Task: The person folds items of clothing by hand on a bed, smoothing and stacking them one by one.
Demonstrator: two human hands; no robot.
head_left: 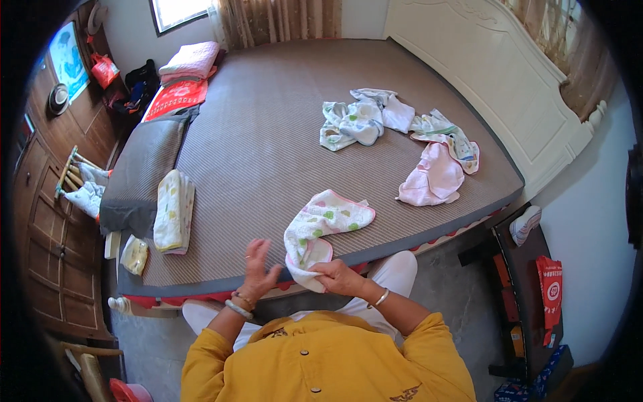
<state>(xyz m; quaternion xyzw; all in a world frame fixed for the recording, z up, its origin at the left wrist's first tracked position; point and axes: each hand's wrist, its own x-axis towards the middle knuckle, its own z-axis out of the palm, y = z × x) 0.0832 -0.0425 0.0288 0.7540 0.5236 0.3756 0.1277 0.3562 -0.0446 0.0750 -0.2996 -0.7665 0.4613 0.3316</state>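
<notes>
Two hands work at the near edge of a bed (pixel 268 134) covered by a grey woven mat. The right hand (pixel 338 276) pinches a corner of a soft white cloth (pixel 321 224) with green and pink spots, apparently to pull it flat; the rest trails away over the mat. The left hand (pixel 258 268) hovers just left of it, fingers spread, holding nothing. A folded stack (pixel 173 211) lies to the left, seemingly finished pieces. Rumpled cloths (pixel 358 120) and a pink one (pixel 435 177) wait far right.
</notes>
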